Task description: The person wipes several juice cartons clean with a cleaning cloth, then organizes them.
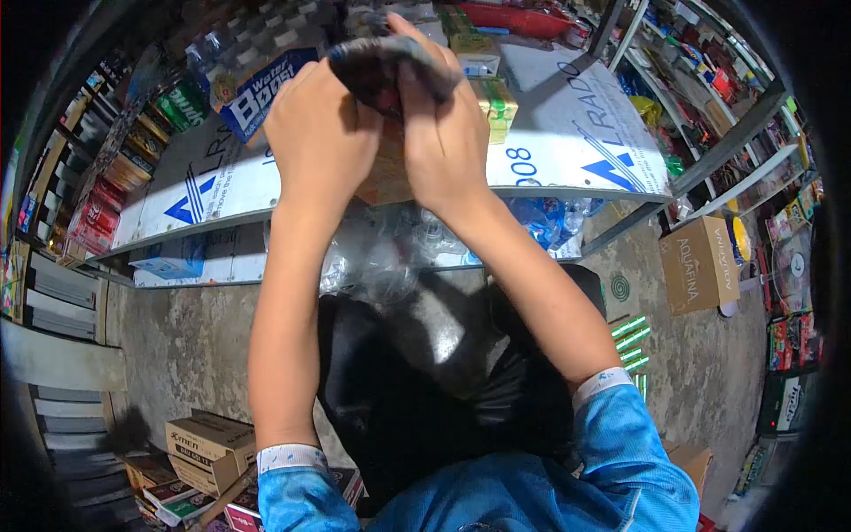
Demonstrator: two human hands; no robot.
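A dark, rounded object (363, 69) is held up in front of me over the shelf, blurred, and its kind cannot be made out. My left hand (321, 133) is closed on its left side, with the fingers mostly hidden behind it. My right hand (448, 133) grips the right side, thumb laid along the near face and a finger showing above the top edge. Just beyond my left hand is a blue Water Boost pack (266, 89) with capped bottles. To the right of my right hand stands a gold-green box (496, 106).
The white printed shelf (585, 133) has a metal front edge. Cans (182, 105) line its left end. Clear plastic wrap (381, 248) and a blue pack (550, 222) sit on the lower level. An Aquafina carton (696, 266) stands right; an X-Men carton (208, 452) lies lower left.
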